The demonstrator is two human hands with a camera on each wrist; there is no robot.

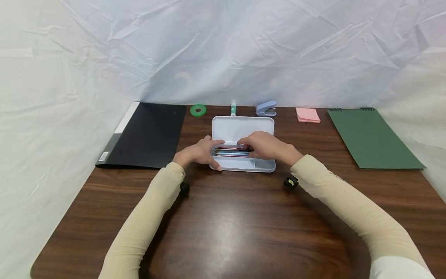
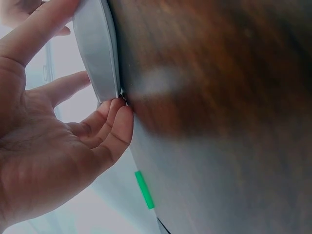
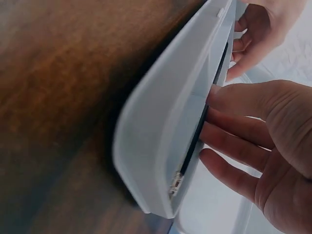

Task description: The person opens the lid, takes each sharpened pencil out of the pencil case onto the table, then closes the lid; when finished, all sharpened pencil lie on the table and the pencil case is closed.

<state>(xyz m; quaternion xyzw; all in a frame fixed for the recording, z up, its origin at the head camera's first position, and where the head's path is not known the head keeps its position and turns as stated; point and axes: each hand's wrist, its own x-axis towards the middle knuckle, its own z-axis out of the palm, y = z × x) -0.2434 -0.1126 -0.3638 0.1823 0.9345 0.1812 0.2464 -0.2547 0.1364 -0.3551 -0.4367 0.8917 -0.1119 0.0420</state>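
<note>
You are settling the bundle of coloured pencils [image 1: 232,151] into the open pale-blue plastic pencil case [image 1: 242,128] mid-surface, lid not yet shut, your left hand [image 1: 199,152] spread against its left end and your right hand [image 1: 263,145] resting straight-fingered on the pencils, whose count is staying hidden beneath your fingers.

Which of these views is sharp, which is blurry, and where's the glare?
Head view: sharp, with soft ceiling glare on the table near the front edge. Left wrist view: table blurred, a pale glare patch beside the pencil case. Right wrist view: case edge and table soft, background overexposed.
</note>
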